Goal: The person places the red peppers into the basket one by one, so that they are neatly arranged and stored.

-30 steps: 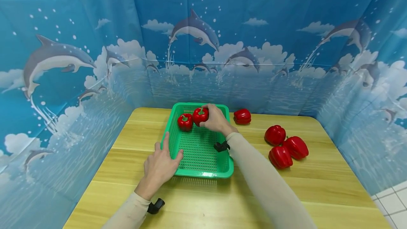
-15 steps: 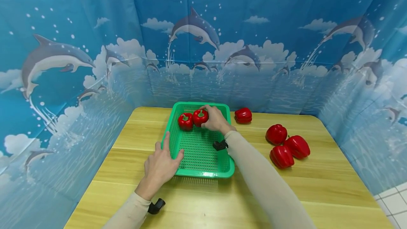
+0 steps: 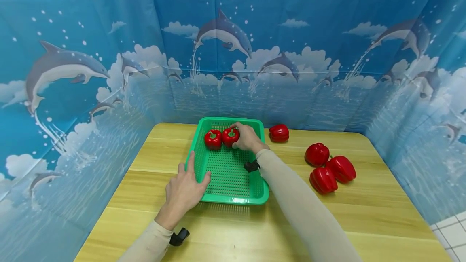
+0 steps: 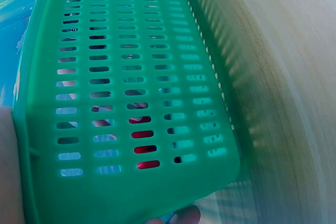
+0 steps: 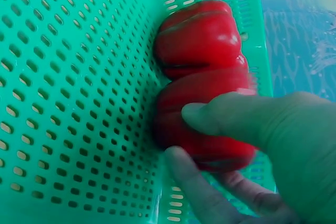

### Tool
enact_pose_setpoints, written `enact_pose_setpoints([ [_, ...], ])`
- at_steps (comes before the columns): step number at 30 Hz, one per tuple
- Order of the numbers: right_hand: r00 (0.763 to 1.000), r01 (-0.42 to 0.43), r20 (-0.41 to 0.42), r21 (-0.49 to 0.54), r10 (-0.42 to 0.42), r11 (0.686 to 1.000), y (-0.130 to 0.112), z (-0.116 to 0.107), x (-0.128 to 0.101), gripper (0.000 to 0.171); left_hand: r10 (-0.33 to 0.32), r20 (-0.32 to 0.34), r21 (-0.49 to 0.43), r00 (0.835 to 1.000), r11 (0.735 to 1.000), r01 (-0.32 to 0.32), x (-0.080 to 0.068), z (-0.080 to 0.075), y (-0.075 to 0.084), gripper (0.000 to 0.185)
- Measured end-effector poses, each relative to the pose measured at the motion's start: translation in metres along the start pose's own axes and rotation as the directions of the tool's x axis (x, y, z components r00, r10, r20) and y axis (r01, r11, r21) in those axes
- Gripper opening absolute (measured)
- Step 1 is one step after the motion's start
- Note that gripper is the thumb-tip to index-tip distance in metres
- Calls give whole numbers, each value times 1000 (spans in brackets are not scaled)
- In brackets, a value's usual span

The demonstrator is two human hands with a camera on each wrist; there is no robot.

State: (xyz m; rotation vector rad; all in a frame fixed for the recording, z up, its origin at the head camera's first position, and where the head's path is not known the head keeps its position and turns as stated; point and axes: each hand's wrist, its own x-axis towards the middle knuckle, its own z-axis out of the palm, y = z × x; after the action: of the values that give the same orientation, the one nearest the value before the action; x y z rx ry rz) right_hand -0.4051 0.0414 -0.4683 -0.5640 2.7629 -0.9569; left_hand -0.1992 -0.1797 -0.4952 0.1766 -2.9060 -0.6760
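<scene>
Inside a green plastic basket (image 3: 227, 200), two red bell peppers stand at the far end, stems up. My right hand (image 3: 246, 137) holds the right-hand pepper (image 3: 229, 137) between thumb and fingers. In the right wrist view this pepper (image 5: 210, 142) touches the other red bell pepper (image 5: 197, 38), and thumb and fingers lie around its near side. At the basket's near left corner is my left hand (image 3: 185, 189), its index finger extended along the rim and its thumb over the inside. The left wrist view shows the basket's slotted outer wall (image 4: 115, 198) and fingertips (image 4: 188, 215) below it.
To the right of the basket, several more red bell peppers lie on the wooden table (image 3: 364, 213): a single pepper (image 3: 279, 133) near the back and a group (image 3: 323, 180) farther right. A dolphin-print curtain (image 3: 233, 92) hangs behind and along both sides.
My right hand has lowered the pepper slightly to the basket floor, beside the other one, and still holds it. The left hand stays in place at the basket's corner.
</scene>
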Motion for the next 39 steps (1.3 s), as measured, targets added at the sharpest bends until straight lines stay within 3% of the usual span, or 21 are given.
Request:
enact_pose_setpoints([
  [23,999,-30,-16,15,31,999,1,-2,-7,82,-10,10,6,1000,1000,10,-1,-1,1,103],
  [39,996,61,-64,31,-59,998,-13,-19,-29,77,-12,16,3,1000,1000,12,0,-1,1,101],
])
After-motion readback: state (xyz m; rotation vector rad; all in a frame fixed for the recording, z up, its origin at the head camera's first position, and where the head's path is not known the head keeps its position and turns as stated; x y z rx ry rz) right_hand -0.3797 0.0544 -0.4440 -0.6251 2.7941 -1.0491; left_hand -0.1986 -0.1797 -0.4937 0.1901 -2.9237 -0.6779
